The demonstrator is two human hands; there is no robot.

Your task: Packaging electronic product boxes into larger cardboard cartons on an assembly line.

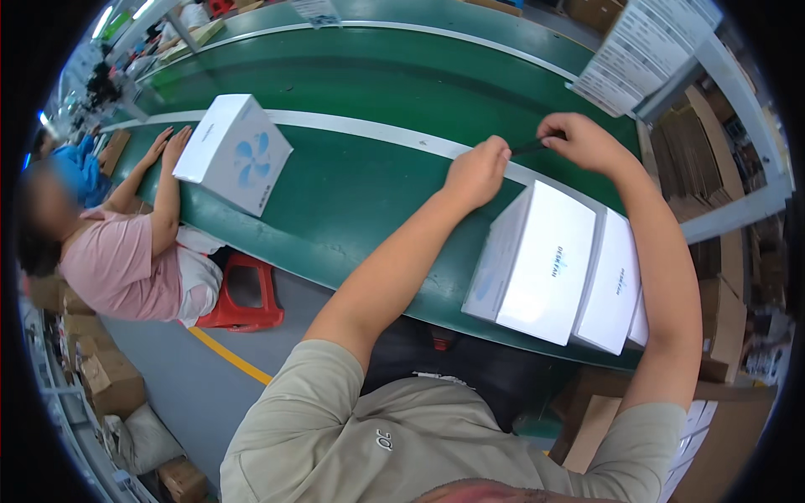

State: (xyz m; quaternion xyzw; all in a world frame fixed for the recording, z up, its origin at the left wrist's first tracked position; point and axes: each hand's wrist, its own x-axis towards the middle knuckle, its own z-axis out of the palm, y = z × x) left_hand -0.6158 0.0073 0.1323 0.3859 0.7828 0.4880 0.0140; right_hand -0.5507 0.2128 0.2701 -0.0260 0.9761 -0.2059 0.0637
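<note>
Above the green work surface (360,201), a thin dark strip (528,148) spans the gap between my two hands. One end is pinched by my left hand (478,174), its fingers curled closed. The other end sits in the closed fingers of my right hand (587,144). Whether the strip is stiff or soft, I cannot tell. Just nearer than my hands, a white carton (541,268) stands on the surface, with another white carton (608,281) close on its right. A third one is mostly hidden behind my right forearm.
At the left, a co-worker in a pink top (126,268) touches a white carton with a blue fan picture (239,155). A red stool (243,293) stands beside them. A metal frame (738,205) and stacked cardboard (688,147) stand at right; an open brown box (738,419) sits below.
</note>
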